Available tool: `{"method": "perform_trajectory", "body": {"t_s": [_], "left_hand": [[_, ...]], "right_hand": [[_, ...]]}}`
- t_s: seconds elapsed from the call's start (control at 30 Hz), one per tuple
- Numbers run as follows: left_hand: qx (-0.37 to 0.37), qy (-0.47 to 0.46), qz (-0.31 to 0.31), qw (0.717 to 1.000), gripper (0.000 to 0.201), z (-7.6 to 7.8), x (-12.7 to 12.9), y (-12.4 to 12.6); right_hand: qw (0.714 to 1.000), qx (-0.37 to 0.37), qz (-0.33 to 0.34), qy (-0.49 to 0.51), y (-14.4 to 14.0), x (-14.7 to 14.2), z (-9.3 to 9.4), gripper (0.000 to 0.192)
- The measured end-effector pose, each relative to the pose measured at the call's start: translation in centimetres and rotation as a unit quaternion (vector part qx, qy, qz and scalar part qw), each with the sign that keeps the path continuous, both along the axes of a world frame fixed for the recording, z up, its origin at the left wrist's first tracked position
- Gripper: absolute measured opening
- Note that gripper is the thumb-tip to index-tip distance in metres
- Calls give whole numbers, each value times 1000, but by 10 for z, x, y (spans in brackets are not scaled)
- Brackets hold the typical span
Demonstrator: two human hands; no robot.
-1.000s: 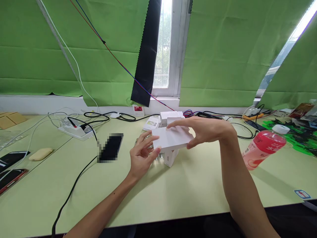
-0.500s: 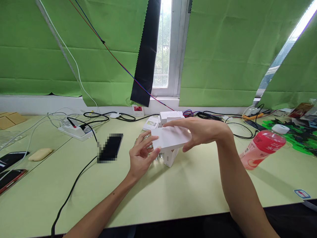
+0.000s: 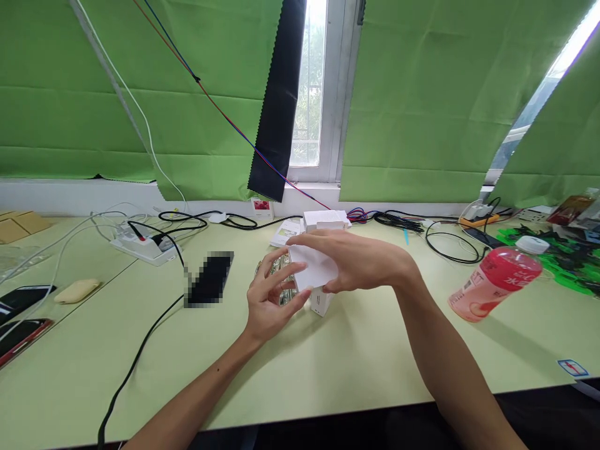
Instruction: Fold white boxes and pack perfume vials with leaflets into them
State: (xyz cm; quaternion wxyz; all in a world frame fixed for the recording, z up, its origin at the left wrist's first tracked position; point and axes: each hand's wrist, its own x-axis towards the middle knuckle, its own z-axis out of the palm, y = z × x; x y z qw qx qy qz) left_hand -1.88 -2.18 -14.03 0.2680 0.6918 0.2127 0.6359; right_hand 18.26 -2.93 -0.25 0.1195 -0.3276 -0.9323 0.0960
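Box (image 3: pixel 310 267), white: one, held above the table (image 3: pixel 375 369), between both hands, roughly flat, slightly tilted.

Left hand (image 3: pixel 269 299): pinching the box's left end, fingertips on the top face, thumb at the near edge.

Right hand (image 3: pixel 368 261): arched over the right end, thumb at the near edge, fingers along the far edge, gripping across it.

Carton (image 3: pixel 320 304), white: below the held box, partly hidden; whether the two touch cannot be told.

Glass piece (image 3: pixel 285 294), clear: behind the left fingers, form unclear.

Box stack (image 3: pixel 325 219), white: behind the hands.

Printed card (image 3: pixel 284 234): left of the stack.

Phone (image 3: pixel 219 274), black: left of the left hand, partly pixelated.

Bottle (image 3: pixel 497 281), pink, white cap: right of the right arm.

Power strip (image 3: pixel 140 245), white: far left, cables attached.
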Motion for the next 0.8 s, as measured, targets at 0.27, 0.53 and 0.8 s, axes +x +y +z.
{"method": "perform_trajectory", "body": {"t_s": [0.27, 0.53, 0.8], "left_hand": [[-11, -9, 9, 1000, 38, 2, -1, -2], [-50, -46, 8, 998, 34, 7, 1, -2], [-98, -92, -11, 991, 30, 9, -1, 1]], "right_hand": [[1000, 2, -17, 1, 1, 0, 0, 76], [999, -10, -21, 22, 10, 8, 1, 81], [997, -15, -53, 51, 17, 33, 9, 74]]}}
